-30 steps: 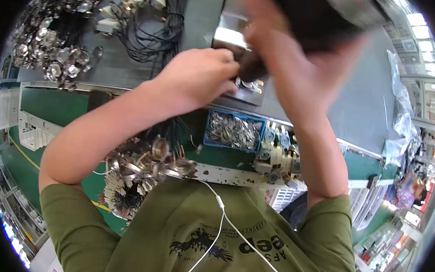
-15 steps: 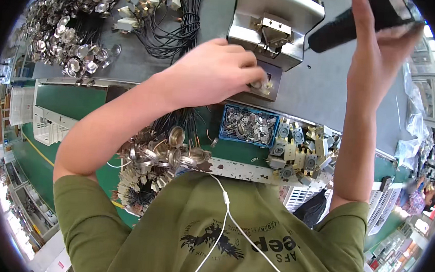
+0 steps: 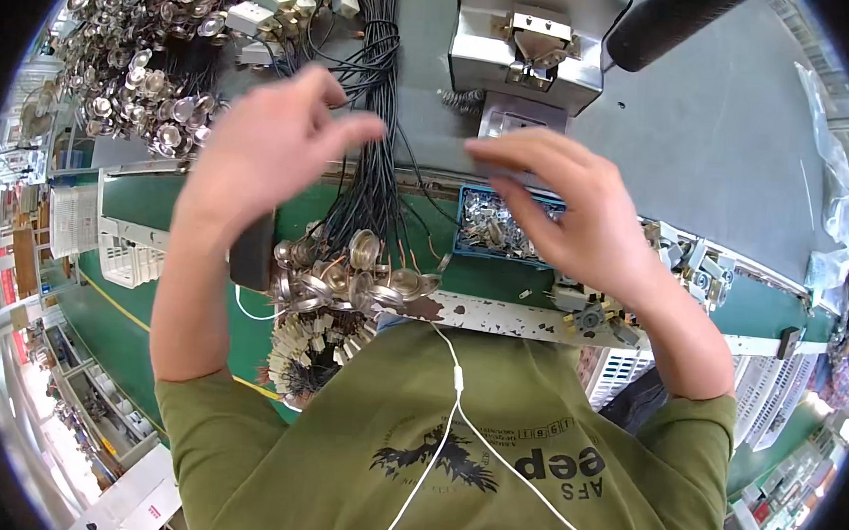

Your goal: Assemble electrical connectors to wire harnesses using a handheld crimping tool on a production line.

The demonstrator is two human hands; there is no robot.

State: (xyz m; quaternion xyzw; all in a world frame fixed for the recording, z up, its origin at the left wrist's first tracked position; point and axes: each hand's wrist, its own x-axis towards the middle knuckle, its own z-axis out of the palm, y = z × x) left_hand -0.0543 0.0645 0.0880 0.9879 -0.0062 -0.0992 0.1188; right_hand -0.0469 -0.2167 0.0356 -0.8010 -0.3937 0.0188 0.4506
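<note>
My left hand (image 3: 276, 149) is raised at the left, smeared by motion, its thumb stretched away from the fingers and no object visible in it. It is nearest to the bundle of black wires (image 3: 374, 97), whose ends carry round metal caps (image 3: 363, 250). Over the blue tray (image 3: 460, 219) of small metal parts (image 3: 490, 220) hovers my right hand (image 3: 584, 207). Its thumb and fingers are apart, with nothing seen between them. Just beyond its fingertips is a small metal block (image 3: 512, 113), below the metal press-like machine (image 3: 539, 53). The right hand partly covers the tray and block.
A thick black bar (image 3: 667, 32) slants beside the machine. Piled metal caps (image 3: 172, 104) and white connectors (image 3: 255, 17) lie at the far left. Pale block-shaped parts with brass pins (image 3: 701, 267) sit right of the tray. Clear plastic (image 3: 830, 266) hangs along the right edge.
My left hand has left the metal block and swung left over the wires. My right hand has come away from the black bar, down and left to above the tray.
</note>
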